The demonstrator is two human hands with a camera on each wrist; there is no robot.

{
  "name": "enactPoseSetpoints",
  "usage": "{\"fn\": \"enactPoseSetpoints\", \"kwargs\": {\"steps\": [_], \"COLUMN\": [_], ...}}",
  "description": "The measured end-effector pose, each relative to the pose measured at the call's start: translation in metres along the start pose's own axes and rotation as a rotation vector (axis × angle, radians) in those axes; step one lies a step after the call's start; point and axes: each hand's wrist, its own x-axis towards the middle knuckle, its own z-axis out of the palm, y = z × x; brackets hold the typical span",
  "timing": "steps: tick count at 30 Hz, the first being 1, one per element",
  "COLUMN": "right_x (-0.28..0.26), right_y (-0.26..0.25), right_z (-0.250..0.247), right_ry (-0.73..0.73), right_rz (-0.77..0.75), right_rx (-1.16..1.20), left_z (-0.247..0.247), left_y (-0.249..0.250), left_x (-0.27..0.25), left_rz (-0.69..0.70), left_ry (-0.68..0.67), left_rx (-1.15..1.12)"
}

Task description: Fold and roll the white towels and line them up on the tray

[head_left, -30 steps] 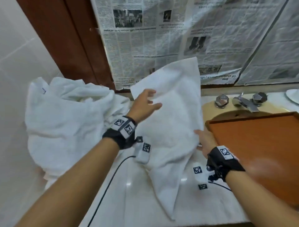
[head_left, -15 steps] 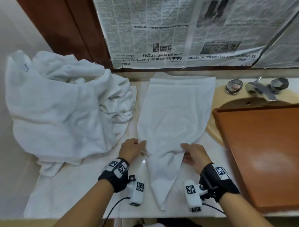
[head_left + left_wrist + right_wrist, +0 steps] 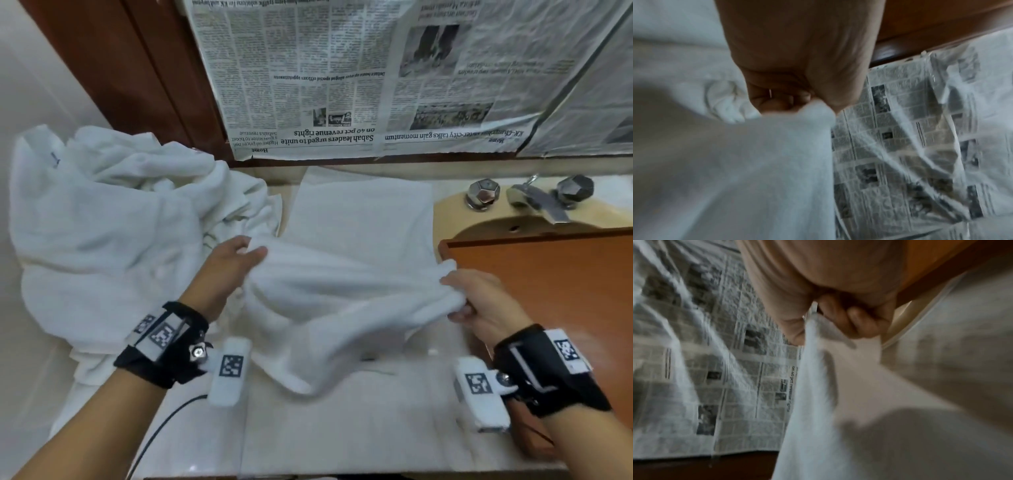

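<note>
On the pale marble counter (image 3: pixel 342 428), both hands pinching a soft terry towel (image 3: pixel 342 301), left hand (image 3: pixel 226 270), right hand (image 3: pixel 479 301)

Both forearms reach forward over the towel (image 3: pixel 342 294), each wrist in a black strap. The left hand (image 3: pixel 226 270) pinches the towel's left edge between thumb and fingers. The right hand (image 3: pixel 479 301), at its right edge, curls its fingers round a bunched fold.

Soft, even indoor light; wrist views dim, motion-blurred, edges warped.
</note>
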Motion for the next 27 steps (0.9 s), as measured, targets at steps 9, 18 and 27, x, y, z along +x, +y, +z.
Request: {"fn": "enactPoseSetpoints", "kwargs": {"steps": [9, 18, 27], "right_x": [0.029, -0.002, -0.062], "right_y": [0.075, 0.110, 0.086], "right_z": [0.016, 0.034, 0.018], "right_ry": [0.215, 0.235, -0.172], "right_rz": [-0.108, -0.052, -0.056], "right_rx": [-0.841, -0.994, -0.186], "left_z": [0.024, 0.037, 0.042], "left_y": [-0.105, -0.141, -0.127], "left_x": [0.008, -0.043, -0.064], "left_rz": [-0.254, -0.127, -0.210], "left_ry": [0.123, 0.135, 0.036], "left_rx": [0.388, 0.705, 0.993]}}
